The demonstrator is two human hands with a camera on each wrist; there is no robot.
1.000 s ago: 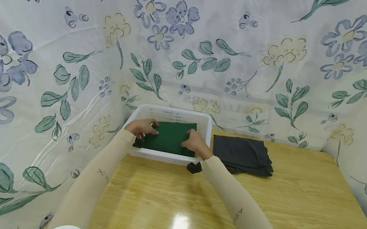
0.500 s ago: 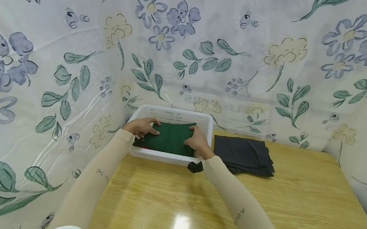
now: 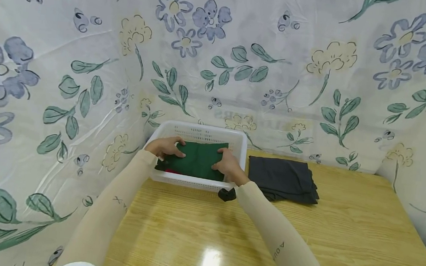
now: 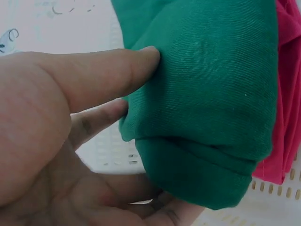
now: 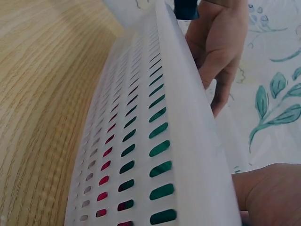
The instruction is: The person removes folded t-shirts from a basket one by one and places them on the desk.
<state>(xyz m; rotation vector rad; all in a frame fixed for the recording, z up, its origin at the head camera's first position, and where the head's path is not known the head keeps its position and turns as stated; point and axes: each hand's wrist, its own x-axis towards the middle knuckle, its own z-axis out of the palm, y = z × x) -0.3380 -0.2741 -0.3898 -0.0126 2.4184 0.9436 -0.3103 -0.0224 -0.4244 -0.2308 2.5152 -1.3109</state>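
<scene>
A folded green garment [image 3: 197, 159] of fine knit fabric lies inside a white plastic basket [image 3: 201, 183]. My left hand [image 3: 164, 146] holds its left end. In the left wrist view, the thumb presses on top of the green fabric and the other fingers reach around and under its folded end. At the opposite end my right hand [image 3: 228, 166] grips the garment, thumb on top and the other fingers partly hidden. Bright red-pink fabric [image 4: 289, 94] shows beside and below the green one. Through the slots of the basket wall [image 5: 197, 141], green sits above red.
A folded stack of dark grey cloth [image 3: 281, 179] lies on the wooden table [image 3: 174, 227], right of the basket. A small black object [image 3: 226, 194] is by the basket's front right corner, near my right wrist. Flower-printed sheeting [image 3: 219, 66] rises behind and at both sides.
The green garment's near left edge has shifted up slightly, and a strip of red fabric has come into view below it. Both hands keep nearly the same place and grip.
</scene>
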